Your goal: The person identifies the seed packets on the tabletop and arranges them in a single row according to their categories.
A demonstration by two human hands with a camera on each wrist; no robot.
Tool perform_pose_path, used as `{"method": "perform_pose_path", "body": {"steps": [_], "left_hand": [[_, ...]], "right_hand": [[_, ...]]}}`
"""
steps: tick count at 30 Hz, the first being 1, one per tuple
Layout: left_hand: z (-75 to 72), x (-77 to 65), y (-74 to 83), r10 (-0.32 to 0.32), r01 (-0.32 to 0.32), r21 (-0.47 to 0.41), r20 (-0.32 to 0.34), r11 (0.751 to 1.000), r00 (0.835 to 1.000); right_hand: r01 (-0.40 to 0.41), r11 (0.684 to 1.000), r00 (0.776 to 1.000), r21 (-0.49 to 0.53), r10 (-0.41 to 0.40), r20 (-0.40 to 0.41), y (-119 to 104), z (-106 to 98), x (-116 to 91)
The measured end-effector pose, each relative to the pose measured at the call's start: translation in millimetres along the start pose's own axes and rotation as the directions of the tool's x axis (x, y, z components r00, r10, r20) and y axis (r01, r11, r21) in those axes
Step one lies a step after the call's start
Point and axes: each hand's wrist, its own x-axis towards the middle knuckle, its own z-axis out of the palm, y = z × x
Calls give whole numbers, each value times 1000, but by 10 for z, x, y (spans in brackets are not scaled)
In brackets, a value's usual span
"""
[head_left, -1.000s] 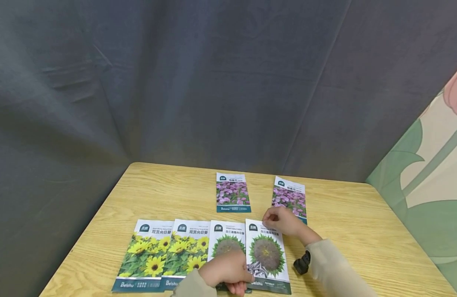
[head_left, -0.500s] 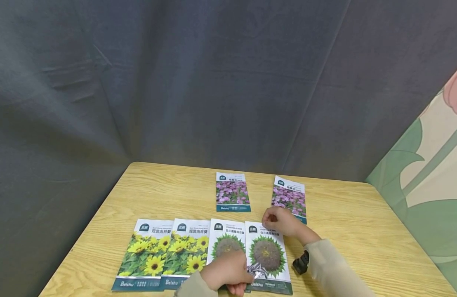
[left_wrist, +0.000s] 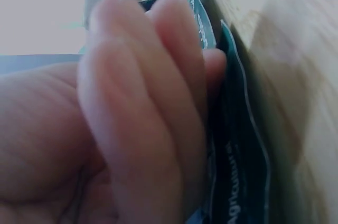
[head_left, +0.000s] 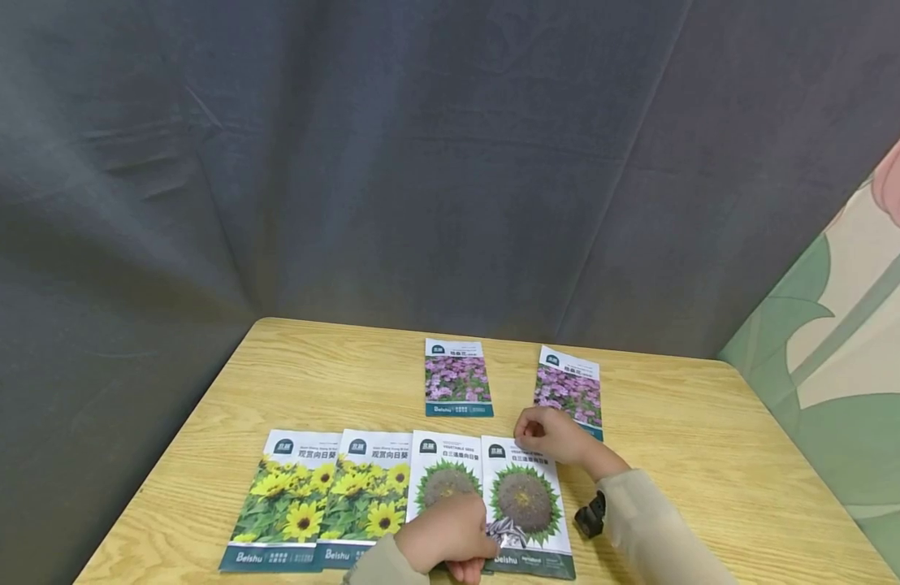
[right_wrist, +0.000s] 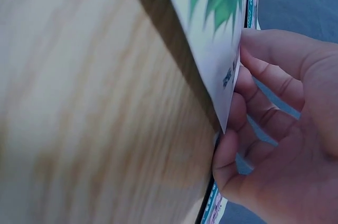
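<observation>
Several seed packets lie in a front row. Two at the left show yellow sunflowers: the outer packet (head_left: 278, 504) and its overlapping neighbour (head_left: 369, 504). Two at the right show large seed heads: the inner packet (head_left: 446, 471) and the rightmost packet (head_left: 526, 504). My left hand (head_left: 450, 532) crosses the inner packet's lower part with fingers curled; a fingertip holds the rightmost packet's lower left corner. The thumb's contact is hidden. My right hand (head_left: 563, 443) pinches that packet's top edge; in the right wrist view, the thumb (right_wrist: 280, 47) is at the edge, which stands slightly off the table.
Two pink-flower seed packets lie farther back, one at the middle (head_left: 459, 378) and one at the right (head_left: 569, 386), partly behind my right hand. The wooden table (head_left: 684, 455) ends at a dark grey curtain (head_left: 435, 179). A floral wall (head_left: 845, 349) stands right.
The rightmost packet has slid slightly toward the table's front since a second ago, with both hands on it. Little else differs; the hands keep nearly the same places.
</observation>
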Motion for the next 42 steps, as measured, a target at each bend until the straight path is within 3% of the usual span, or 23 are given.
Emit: {"method": "perform_pose_path", "body": {"steps": [11,14,18,20,24,27,32,36,42], "left_hand": [[-73,-60,78,-42,42,-31,23,999,999],[-123,-63,80,2,-1,-60,5,998,1000],[-236,-43,70,91,-93,-28,-69,995,994],[-305,-26,61,139,-139,9,-124,990,982],[-431,0,32,197,-201,3,-199,980,960],[-516,9,-4,237,-242,9,-252,970,938],[-699,22,-52,284,-301,10,-359,954,889],[-869,87,-72,252,-307,-77,-407,948,878],[-1068,328,-153,78,-207,-243,-454,948,888]], "right_hand": [[-2,1000,1000,29,2,-10,59,-9,-2],[-13,999,1000,37,14,-11,58,-9,-4],[-18,999,1000,34,19,-14,32,-12,4],[-9,1000,1000,23,9,-19,14,-16,13],[-13,1000,999,-5,13,-43,-8,-35,23],[-71,997,995,9,72,-72,-15,-56,24],[-175,982,975,74,183,-126,-33,-82,111],[-220,967,956,132,241,-169,-39,-110,249],[-265,923,928,279,322,-186,-21,-170,415]]}}
